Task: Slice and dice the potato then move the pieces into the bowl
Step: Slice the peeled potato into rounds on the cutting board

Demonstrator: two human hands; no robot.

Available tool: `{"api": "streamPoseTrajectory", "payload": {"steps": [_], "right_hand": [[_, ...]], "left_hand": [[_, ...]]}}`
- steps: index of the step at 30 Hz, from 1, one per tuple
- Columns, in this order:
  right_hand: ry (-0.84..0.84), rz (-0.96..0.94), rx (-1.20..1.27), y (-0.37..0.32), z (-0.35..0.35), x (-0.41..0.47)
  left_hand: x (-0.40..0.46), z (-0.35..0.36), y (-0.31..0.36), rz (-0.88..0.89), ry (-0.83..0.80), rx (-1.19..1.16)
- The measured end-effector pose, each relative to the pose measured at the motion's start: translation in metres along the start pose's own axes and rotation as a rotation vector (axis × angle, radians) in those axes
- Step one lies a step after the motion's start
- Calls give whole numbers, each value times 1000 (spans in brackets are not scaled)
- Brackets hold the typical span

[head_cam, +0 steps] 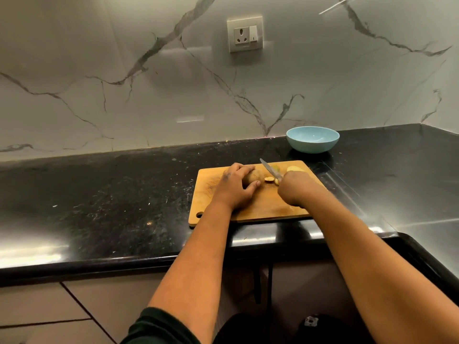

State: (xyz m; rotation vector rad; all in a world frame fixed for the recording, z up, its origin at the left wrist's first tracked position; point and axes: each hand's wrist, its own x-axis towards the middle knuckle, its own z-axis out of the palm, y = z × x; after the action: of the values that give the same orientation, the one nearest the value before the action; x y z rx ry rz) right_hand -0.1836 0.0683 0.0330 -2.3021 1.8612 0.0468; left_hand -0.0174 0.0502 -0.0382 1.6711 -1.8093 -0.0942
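Head view, centre of the frame: the left hand (237, 187) curls down over the brown-skinned potato (254, 177), its fingers clamped around it and hiding most of its left side. Just right of it, the right hand (295, 187) is closed on the knife (270, 171); the handle is hidden inside the fist, and only the thin grey blade shows, angled toward the upper left. Beside the blade lies a small pale slice (268, 180), and 1 or 2 more yellowish pieces (294, 168) lie near the board's far right edge, partly hidden behind the right hand. All rest on a flat wooden cutting board (260, 209) with a hanging hole at its lower left corner. Beyond it a smooth, round pale blue bowl (313, 139) sits on the glossy black speckled counter (99, 199).
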Motion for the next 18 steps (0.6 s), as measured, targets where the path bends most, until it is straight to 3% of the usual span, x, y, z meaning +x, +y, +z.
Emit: {"api": "streamPoseTrajectory", "payload": {"steps": [11, 18], "right_hand": [[83, 38, 110, -32, 26, 16], [-35, -12, -54, -36, 21, 18]], "left_hand": [[4, 3, -2, 12, 20, 13], [4, 4, -3, -4, 39, -11]]}}
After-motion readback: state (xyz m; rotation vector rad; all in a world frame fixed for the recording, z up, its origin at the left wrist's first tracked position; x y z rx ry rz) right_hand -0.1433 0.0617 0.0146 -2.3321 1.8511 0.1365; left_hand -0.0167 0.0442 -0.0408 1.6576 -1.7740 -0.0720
